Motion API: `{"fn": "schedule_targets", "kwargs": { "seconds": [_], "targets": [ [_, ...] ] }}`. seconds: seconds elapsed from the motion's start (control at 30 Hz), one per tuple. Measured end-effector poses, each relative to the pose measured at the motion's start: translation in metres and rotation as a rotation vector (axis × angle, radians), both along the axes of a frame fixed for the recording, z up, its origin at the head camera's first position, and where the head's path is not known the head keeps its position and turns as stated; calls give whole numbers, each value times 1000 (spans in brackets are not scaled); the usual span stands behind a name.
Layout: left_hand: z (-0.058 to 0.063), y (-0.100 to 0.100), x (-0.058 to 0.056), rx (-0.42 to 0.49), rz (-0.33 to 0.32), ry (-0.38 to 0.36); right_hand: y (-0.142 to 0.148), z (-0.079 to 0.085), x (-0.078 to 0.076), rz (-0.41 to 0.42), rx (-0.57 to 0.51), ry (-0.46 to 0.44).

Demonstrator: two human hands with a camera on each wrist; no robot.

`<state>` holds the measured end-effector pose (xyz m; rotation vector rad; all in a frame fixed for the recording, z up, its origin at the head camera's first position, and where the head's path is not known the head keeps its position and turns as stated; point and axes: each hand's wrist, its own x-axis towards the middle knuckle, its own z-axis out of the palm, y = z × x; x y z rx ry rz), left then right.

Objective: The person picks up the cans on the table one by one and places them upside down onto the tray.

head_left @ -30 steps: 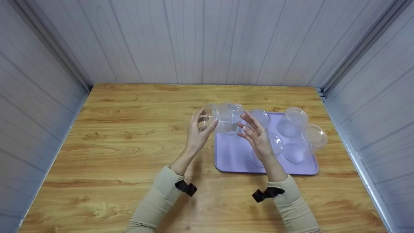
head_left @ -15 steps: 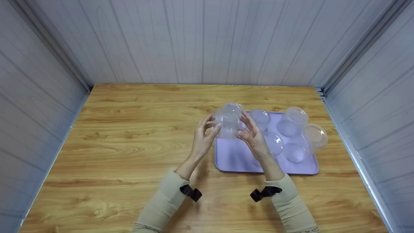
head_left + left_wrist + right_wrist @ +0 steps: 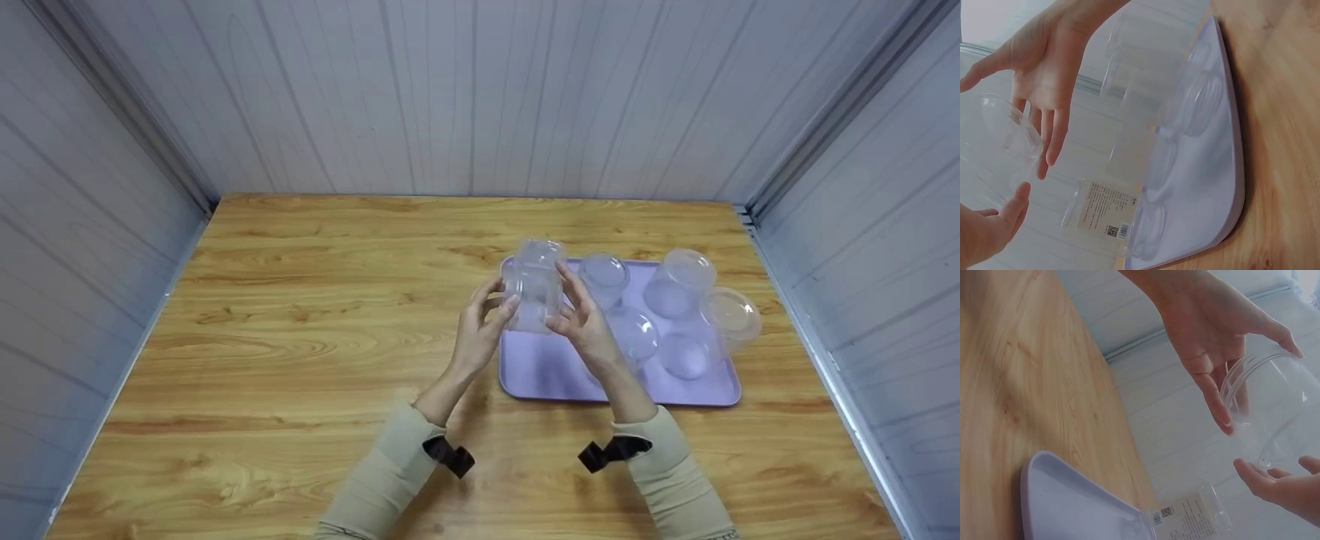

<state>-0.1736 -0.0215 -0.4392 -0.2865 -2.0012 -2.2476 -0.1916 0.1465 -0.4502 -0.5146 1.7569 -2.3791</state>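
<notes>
A clear plastic jar (image 3: 535, 298) is held on its side above the left part of the lilac tray (image 3: 541, 375). My left hand (image 3: 478, 330) grips its left, ringed end between thumb and fingers. At the other end, my right hand (image 3: 589, 328) holds the jar with thumb and fingers spread about the base. The right wrist view shows the ridged mouth of this jar (image 3: 1241, 385) beside the left hand's fingers. Just behind it, another clear jar (image 3: 541, 253) stands at the tray's back left; a printed label (image 3: 1107, 208) shows on it in the left wrist view.
Several more clear jars stand on the tray, among them one at the back right (image 3: 681, 281), one at the right edge (image 3: 731, 315) and one behind the right forearm (image 3: 636, 337). The wooden table (image 3: 300, 337) extends left of the tray. Pale panel walls (image 3: 450, 97) enclose it.
The jar has moved slightly right and toward me, and has tilted a little. My right hand has closed in from beside the jar to hold its base end.
</notes>
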Motion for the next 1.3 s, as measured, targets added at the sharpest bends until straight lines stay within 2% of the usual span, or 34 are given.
{"fn": "schedule_targets", "kwargs": {
  "seconds": [0.1,0.17,0.27,0.63,0.83,0.93,1.07,1.3],
  "targets": [
    [-1,1,1,14,-6,3,0,0,1,7,2,-3],
    [7,1,6,14,-13,-3,1,0,2,13,-1,-5],
    [6,2,8,15,-22,-7,2,0,3,18,5,3],
    [0,4,10,85,-43,-23,2,1,5,-25,55,-16],
    [1,3,11,51,-49,-20,1,2,5,-58,81,7],
    [-9,1,6,36,-48,-3,1,2,5,-74,99,32],
    [-24,-2,-2,-19,-10,12,1,1,5,-84,141,66],
    [-29,-10,-5,-116,103,-16,2,11,10,-117,276,80]
  ]
}}
